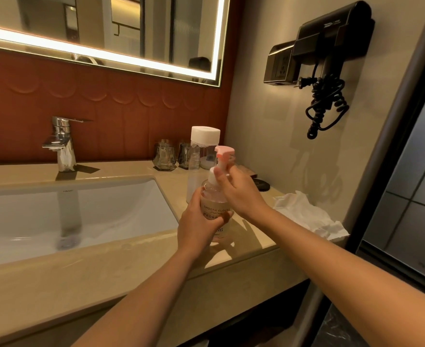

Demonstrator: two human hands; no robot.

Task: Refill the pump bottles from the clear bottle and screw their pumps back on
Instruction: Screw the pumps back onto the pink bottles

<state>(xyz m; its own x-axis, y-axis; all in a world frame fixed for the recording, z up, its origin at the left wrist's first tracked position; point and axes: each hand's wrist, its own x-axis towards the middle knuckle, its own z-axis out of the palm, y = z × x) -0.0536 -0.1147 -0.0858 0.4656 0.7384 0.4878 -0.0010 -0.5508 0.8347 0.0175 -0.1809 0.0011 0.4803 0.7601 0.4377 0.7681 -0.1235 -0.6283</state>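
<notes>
- Head view: a pump bottle (216, 199) stands upright on the beige counter (131, 256), close to its front edge, at about 3 o'clock from the sink (106, 209).
- The bottle is see-through, with "SMOOTH CLOUDS" printed on its front.
- The left hand (198, 222) is wrapped round the lower body of the bottle, fingers curled behind it and the thumb lying across the label, clamped firmly on it.
- The pump (224, 152), with a pink head on a white stem, sits on the bottle's neck; whether it is screwed fully home cannot be told.
- The right hand (239, 192) comes in from 4 o'clock and grips the pump's white collar, thumb in front and fingers curled round the far side, just under the pink head.
- The clear bottle (194, 182), capped in white, stands upright just behind the pump bottle at 11 o'clock, partly hidden by it.
- Two glass tumblers (164, 156) stand against the back wall, at 9 o'clock from the clear bottle.
- A chrome tap (62, 144) rises at 12 o'clock from the sink.
- A crumpled white tissue (306, 214) lies on the counter at 3 o'clock from the pump bottle, well apart from it.
- A small dark round thing (262, 184) lies at 2 o'clock from the bottle; what it is cannot be told.
- A black hair dryer (331, 38) hangs on the side wall at 1 o'clock, its coiled cord dangling below.
- A lit mirror (106, 26) fills the wall above the tap.
</notes>
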